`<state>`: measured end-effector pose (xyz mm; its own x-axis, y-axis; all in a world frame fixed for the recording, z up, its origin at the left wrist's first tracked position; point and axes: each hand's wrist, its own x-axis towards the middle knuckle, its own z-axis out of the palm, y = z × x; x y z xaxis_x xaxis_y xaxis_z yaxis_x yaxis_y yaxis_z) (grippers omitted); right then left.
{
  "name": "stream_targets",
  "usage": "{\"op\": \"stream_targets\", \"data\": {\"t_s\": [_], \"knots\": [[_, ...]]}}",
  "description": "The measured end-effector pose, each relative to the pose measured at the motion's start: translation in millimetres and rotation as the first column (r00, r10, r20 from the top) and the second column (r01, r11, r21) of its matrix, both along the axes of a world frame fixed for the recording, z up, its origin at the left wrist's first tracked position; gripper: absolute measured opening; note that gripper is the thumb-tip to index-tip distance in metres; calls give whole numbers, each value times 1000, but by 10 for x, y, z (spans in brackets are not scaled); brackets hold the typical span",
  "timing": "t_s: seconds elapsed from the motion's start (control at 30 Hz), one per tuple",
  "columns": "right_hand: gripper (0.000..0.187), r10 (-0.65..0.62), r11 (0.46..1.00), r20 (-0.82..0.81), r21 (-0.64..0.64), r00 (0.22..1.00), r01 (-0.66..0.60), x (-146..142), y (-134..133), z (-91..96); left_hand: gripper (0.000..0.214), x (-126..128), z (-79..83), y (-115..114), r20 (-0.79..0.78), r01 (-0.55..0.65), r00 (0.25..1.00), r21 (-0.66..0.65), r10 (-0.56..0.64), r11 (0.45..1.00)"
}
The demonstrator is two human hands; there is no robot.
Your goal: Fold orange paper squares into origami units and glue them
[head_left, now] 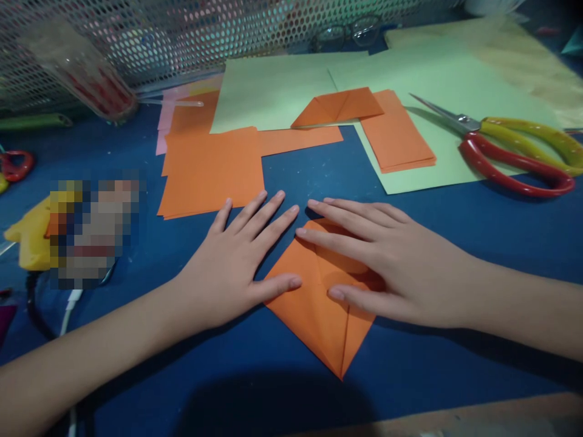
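Observation:
An orange folded paper with crease lines lies on the blue table, one corner pointing toward me. My left hand rests flat at its left edge, fingers spread on the table and thumb on the paper. Over the paper's upper right part lies my right hand, fingers stretched out, the index fingertip and thumb on the sheet. The right hand hides part of the folded paper. Beyond my hands sit a stack of orange paper squares and a smaller folded orange piece.
Scissors with red and yellow handles lie on pale green paper at right. An orange strip stack lies nearby. At left are a yellow object, a blurred-out device with a white cable, and a clear cup. Eyeglasses lie behind.

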<state>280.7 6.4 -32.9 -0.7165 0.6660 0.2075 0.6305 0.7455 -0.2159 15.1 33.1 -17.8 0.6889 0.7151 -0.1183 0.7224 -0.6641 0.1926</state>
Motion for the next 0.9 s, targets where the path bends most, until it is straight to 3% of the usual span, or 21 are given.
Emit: {"op": "stream_targets", "data": {"t_s": [0.33,0.5,0.63,0.9], "knots": [[65,-10,1000,29,-19,1000,11,-17,4,17,98,4,46,37,-6,-4,1000,-85,3,996],[66,-29,998,37,-49,999,30,-24,-9,25,73,-152,202,158,22,36,999,-266,-31,963],[68,-28,999,41,-41,999,30,-21,-5,34,70,-225,250,196,-22,81,996,-277,-91,957],[68,-10,999,41,-31,999,11,-8,12,38,77,-221,208,216,-38,62,996,-290,-76,955]]}}
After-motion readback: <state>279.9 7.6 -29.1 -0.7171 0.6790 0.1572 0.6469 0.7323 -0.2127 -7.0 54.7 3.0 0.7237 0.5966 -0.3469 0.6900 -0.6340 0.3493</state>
